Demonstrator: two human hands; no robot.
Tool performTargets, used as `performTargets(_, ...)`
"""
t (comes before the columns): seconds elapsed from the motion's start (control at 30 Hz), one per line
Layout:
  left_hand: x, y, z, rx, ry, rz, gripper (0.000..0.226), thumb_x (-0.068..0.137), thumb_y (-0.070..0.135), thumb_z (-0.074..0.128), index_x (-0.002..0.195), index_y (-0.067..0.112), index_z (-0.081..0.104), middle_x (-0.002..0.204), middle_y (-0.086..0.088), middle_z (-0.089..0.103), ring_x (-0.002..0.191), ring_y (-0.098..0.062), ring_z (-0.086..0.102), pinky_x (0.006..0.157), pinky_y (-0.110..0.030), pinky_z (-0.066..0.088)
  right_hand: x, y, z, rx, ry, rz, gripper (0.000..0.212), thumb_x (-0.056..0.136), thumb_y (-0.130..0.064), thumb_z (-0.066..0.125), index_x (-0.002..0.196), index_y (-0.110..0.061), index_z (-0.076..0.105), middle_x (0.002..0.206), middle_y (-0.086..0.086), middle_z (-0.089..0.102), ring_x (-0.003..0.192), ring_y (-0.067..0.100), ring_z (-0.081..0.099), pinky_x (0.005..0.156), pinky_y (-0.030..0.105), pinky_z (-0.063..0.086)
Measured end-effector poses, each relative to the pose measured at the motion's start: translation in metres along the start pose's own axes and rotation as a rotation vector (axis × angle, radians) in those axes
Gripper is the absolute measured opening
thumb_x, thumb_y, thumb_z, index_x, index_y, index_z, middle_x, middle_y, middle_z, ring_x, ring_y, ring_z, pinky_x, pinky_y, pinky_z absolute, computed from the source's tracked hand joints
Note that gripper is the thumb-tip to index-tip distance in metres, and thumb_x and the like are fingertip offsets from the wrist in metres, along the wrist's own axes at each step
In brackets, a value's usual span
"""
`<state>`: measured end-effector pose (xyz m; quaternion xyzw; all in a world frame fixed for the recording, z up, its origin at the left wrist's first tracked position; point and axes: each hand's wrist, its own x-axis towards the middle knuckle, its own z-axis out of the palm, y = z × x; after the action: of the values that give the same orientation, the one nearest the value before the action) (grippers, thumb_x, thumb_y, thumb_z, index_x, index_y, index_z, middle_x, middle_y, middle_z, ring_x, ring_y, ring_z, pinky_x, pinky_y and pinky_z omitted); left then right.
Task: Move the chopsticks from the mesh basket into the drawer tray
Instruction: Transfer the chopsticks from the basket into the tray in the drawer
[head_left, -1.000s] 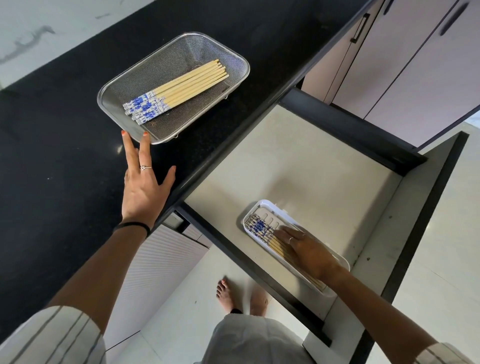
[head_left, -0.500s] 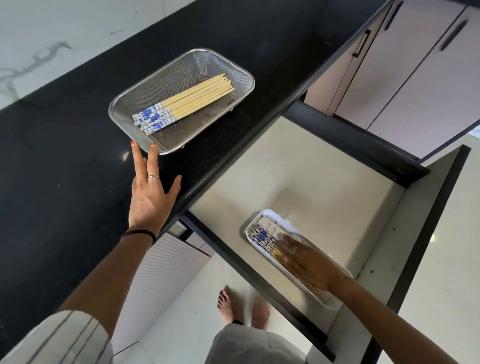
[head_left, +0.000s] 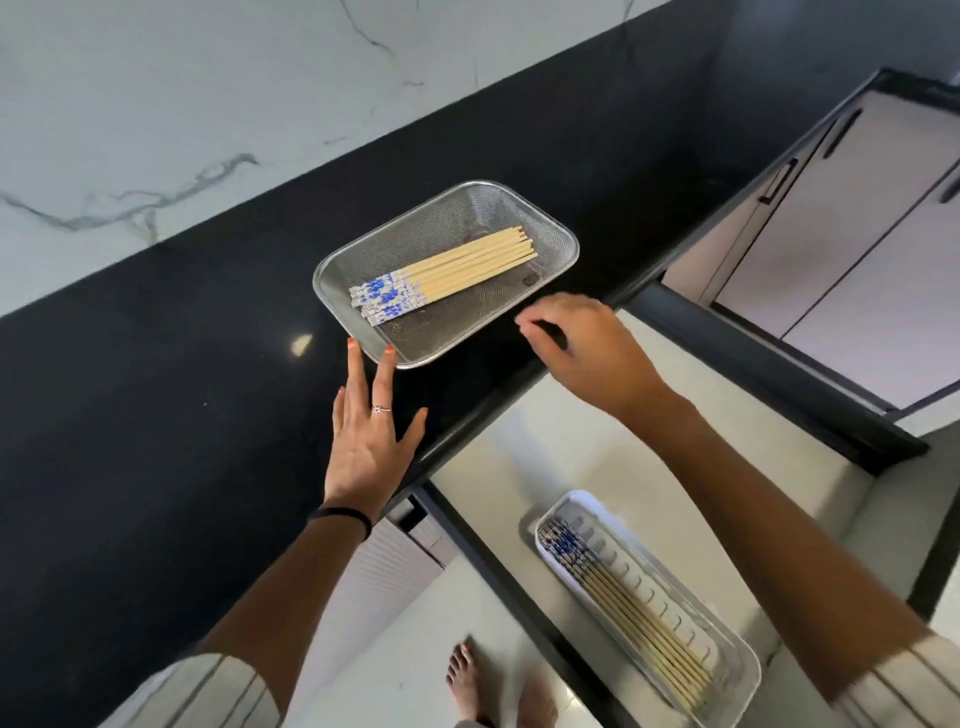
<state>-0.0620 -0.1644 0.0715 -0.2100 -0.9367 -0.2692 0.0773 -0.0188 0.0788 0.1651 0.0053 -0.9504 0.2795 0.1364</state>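
Right hand (head_left: 582, 343) hangs over the desk (head_left: 156, 415) edge beside the basket (head_left: 563, 236), fingers loosely curled, seemingly empty, though the blur hides its fingertips. Left hand (head_left: 366, 441) lies flat, fingers spread, touching the basket's rim. Chopsticks (head_left: 447, 273) wait inside; another bundle (head_left: 623, 608) lies in the tray (head_left: 737, 675). Next: pinch a fresh batch.

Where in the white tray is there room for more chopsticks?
The white tray is bare along its far long side, beside the chopsticks lying against its near side. The drawer floor beyond it is bare too.
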Motion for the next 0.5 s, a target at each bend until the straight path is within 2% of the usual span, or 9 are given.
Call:
performTargets(0.13,0.002,-0.003,0.001,0.008,0.012,0.015,0.079,0.092,0.028,0.064,0.154,0.018,0.017,0.162,-0.018,0.002,0.144,-0.033,0.019,0.115,-0.050,0.025,0.053,-0.017,0.017,-0.203,-0.070,0.040,0.027,0.093,-0.029,0.050,0.108,-0.013,0.066,0.109,0.006,0.066,0.102,0.025,0.060,0.086,0.036,0.050)
performTargets(0.23,0.003,-0.005,0.001,0.004,0.026,0.035,0.076,0.091,0.030,0.064,0.153,0.017,0.020,0.161,-0.021,0.007,0.139,-0.038,0.029,0.112,-0.050,0.031,0.083,-0.025,0.037,-0.239,-0.243,0.109,0.034,0.094,-0.031,0.050,0.119,-0.011,0.060,0.121,0.010,0.061,0.113,0.029,0.056,0.095,0.040,0.047)
performTargets(0.37,0.002,-0.003,0.003,0.004,0.042,0.057,0.071,0.092,0.035,0.059,0.151,0.015,0.024,0.160,-0.023,0.010,0.139,-0.037,0.028,0.108,-0.058,0.037,0.110,-0.021,0.060,-0.243,-0.406,0.144,0.040,0.092,-0.022,0.056,0.129,-0.008,0.052,0.131,0.014,0.050,0.123,0.031,0.048,0.102,0.042,0.043)
performTargets(0.43,0.005,-0.006,0.003,0.015,0.050,0.059,0.069,0.093,0.038,0.056,0.151,0.014,0.025,0.160,-0.024,0.012,0.138,-0.036,0.029,0.106,-0.060,0.038,0.123,-0.020,0.069,-0.268,-0.441,0.121,0.046,0.090,-0.017,0.058,0.135,-0.009,0.047,0.144,0.013,0.038,0.131,0.030,0.041,0.107,0.041,0.037)
performTargets(0.5,0.005,-0.007,0.003,0.024,0.060,0.067,0.066,0.095,0.041,0.052,0.150,0.014,0.026,0.159,-0.024,0.013,0.136,-0.037,0.031,0.104,-0.060,0.040,0.132,-0.018,0.077,-0.301,-0.450,0.106,0.050,0.088,-0.011,0.060,0.136,-0.010,0.045,0.151,0.010,0.028,0.132,0.029,0.040,0.108,0.042,0.038)
